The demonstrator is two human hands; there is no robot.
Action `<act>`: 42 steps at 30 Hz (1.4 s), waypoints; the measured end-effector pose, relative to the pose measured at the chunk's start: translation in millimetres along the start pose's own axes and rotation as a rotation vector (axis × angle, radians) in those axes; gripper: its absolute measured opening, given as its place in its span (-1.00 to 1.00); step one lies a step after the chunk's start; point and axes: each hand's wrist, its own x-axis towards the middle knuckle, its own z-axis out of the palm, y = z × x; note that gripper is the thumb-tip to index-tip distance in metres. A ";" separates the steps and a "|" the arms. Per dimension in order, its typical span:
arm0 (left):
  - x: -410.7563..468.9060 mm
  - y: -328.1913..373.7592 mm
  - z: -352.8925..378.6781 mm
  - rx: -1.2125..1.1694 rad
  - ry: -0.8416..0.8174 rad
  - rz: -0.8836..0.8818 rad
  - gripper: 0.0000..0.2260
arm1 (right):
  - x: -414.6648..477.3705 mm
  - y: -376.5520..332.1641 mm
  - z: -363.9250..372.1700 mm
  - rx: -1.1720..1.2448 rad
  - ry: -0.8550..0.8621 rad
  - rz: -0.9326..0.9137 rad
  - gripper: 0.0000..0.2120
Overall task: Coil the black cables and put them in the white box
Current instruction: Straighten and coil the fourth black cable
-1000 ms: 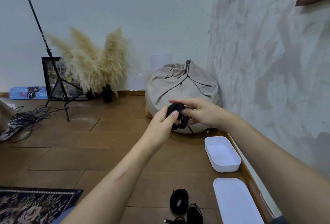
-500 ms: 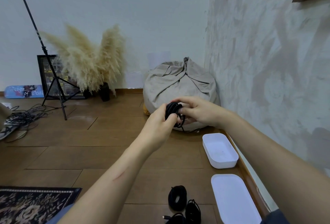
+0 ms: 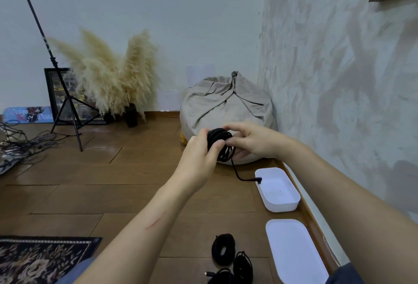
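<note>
Both hands hold one coiled black cable (image 3: pixel 220 145) in the air in front of me. My left hand (image 3: pixel 199 159) grips the coil's left side, thumb across its loops. My right hand (image 3: pixel 251 142) pinches the right side with curled fingers. A loose tail with a plug (image 3: pixel 259 179) hangs down from the coil to the near corner of the open white box (image 3: pixel 291 204), which stands on the floor by the wall. Three more coiled black cables (image 3: pixel 222 252) lie on the floor near the bottom edge.
The box's white lid (image 3: pixel 294 249) lies flat beside the wall, nearer to me. A grey beanbag (image 3: pixel 226 107) fills the corner behind my hands. A tripod (image 3: pixel 65 102), pampas grass (image 3: pixel 108 73), tangled cables (image 3: pixel 20 145) and a rug (image 3: pixel 40 258) lie to the left.
The cable's tail with its plug has dropped out of the coil and now hangs toward the white box. Both hands stayed on the coil.
</note>
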 end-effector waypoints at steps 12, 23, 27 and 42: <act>-9.6 0.8 6.9 -0.042 -0.081 -0.085 -0.78 | 4.6 17.0 -0.3 0.016 0.018 -0.026 -0.78; -14.8 -8.1 7.9 -0.084 -0.015 -0.121 -0.82 | 13.3 15.8 25.8 0.155 0.046 0.019 -0.82; -11.7 -17.1 8.4 0.151 0.000 -0.114 -0.77 | 22.4 44.8 34.1 0.070 0.092 0.134 -0.66; -16.0 -89.4 39.1 0.406 -0.086 -0.332 -0.74 | 23.2 110.7 69.3 0.117 0.122 0.248 -0.90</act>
